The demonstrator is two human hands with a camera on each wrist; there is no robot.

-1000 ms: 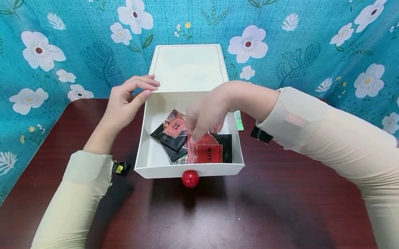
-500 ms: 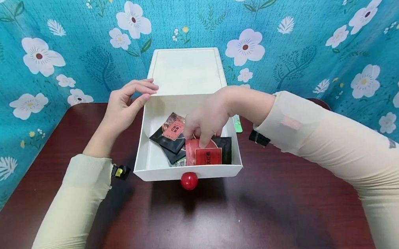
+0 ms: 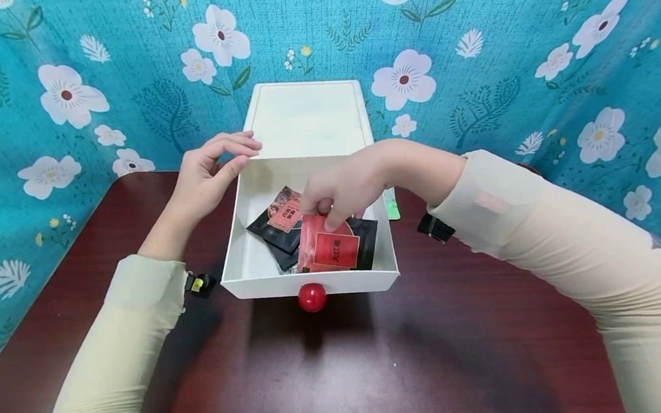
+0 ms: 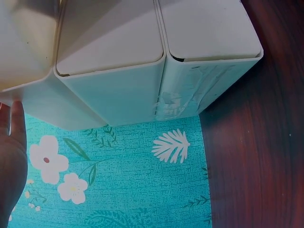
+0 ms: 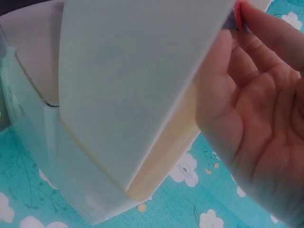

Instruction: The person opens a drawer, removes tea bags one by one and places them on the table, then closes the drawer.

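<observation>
My right hand reaches into the pulled-out white drawer. Thumb and fingers pinch the upper edge of a red and black packet with dark lettering on a red label. In the right wrist view a sliver of red shows between thumb and fingers of the right hand. Left of it, another black packet with a red label lies on more dark packets, partly covered. My left hand rests on the top left edge of the white drawer cabinet, fingers fairly straight.
A round red knob sticks out from the drawer front. Stacked cabinet sections show in the left wrist view. A green and white item peeks out right of the drawer. Behind hangs a blue floral cloth; the table is dark wood.
The right hand has closed its fingers on the red and black packet. That packet has shifted slightly left and up and now tilts. My left hand has stayed on the cabinet.
</observation>
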